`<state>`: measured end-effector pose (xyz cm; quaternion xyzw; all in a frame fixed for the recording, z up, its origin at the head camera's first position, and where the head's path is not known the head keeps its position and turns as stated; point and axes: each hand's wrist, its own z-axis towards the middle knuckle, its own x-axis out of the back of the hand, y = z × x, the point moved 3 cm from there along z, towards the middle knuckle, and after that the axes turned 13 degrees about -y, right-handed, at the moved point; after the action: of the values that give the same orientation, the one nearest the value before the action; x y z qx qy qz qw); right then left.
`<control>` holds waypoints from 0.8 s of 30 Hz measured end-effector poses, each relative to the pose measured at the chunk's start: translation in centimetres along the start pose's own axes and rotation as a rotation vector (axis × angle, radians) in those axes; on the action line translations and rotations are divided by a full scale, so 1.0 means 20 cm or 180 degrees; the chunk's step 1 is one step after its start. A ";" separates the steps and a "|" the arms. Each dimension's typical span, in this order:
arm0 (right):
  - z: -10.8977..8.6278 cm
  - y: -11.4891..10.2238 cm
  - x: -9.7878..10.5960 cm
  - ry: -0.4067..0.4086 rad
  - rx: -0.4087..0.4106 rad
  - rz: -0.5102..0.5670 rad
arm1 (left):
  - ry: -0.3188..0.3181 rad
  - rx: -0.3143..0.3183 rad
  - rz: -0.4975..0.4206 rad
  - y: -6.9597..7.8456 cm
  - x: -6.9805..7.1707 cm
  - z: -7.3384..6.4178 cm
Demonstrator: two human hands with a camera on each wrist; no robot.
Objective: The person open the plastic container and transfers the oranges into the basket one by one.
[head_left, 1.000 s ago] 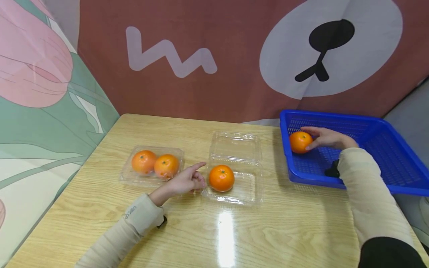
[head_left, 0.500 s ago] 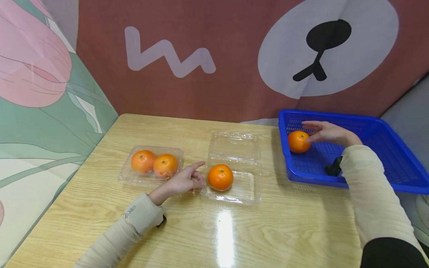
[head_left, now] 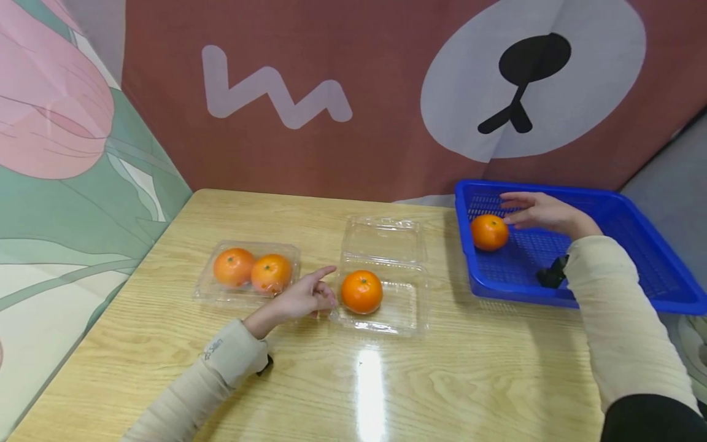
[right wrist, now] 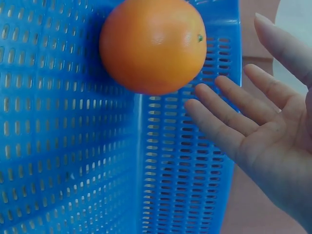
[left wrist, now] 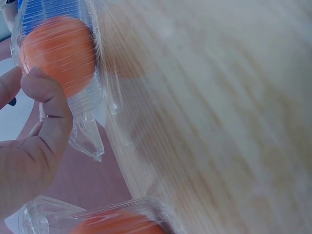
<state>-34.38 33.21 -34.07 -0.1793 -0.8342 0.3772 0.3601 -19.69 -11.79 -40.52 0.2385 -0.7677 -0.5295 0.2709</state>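
Observation:
A clear plastic clamshell (head_left: pixel 403 309) lies open on the table, its lid folded back toward the wall. One orange (head_left: pixel 361 293) sits in its left half. My left hand (head_left: pixel 307 296) is at the clamshell's left edge; in the left wrist view, bent fingertips (left wrist: pixel 36 75) pinch its rim. Over at the right, another orange (head_left: pixel 489 232) rests against the left end of a blue basket (head_left: pixel 510 293). My right hand (head_left: pixel 544 212) hovers over the basket beside that orange, fingers spread and holding nothing. The right wrist view shows the fingers (right wrist: pixel 212 119) extended just short of the fruit.
A second clear clamshell (head_left: pixel 221 296), lid down, stands left of my left hand with two oranges (head_left: pixel 234 267) inside. Behind the wooden table (head_left: pixel 442 380) rises a wall with a printed cloth (head_left: pixel 386 153). A black wrist device (head_left: pixel 552 274) shows under my right sleeve.
My right hand has let go of the orange in the basket and drawn back up and to the right, fingers spreading. The left hand stays at the clamshell's edge.

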 end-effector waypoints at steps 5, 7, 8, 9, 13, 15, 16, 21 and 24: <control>-0.01 -0.06 0.00 0.0055 -0.0014 -0.0076 | -0.0005 0.0004 0.0002 0.00 0.00 0.00; -0.02 -0.07 0.00 0.0076 0.0001 -0.0112 | -0.0008 0.0008 0.0004 0.00 0.00 0.00; -0.03 -0.08 0.01 0.0086 0.0001 -0.0128 | -0.0011 0.0010 0.0003 0.01 0.00 0.00; -0.04 -0.09 0.01 0.0091 0.0007 -0.0133 | -0.0012 0.0010 0.0002 0.01 0.00 0.00; -0.06 -0.10 0.01 0.0120 0.0009 -0.0138 | -0.0014 0.0009 0.0015 0.01 0.00 0.00; -0.07 -0.10 0.01 0.0143 0.0002 -0.0099 | -0.0014 0.0003 0.0036 0.01 0.00 0.00; -0.07 -0.10 0.01 0.0154 0.0003 -0.0083 | -0.0011 0.0002 0.0046 0.01 0.00 0.00; -0.08 -0.10 0.02 0.0215 0.0017 -0.0055 | -0.0002 -0.0001 0.0067 0.01 0.00 0.00; -0.09 -0.11 0.02 0.0245 0.0042 -0.0034 | -0.0010 -0.0003 0.0058 0.01 0.00 -0.01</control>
<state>-33.28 32.88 -31.39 -0.1868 -0.8182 0.3736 0.3951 -19.61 -11.74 -40.25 0.2306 -0.7700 -0.5277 0.2747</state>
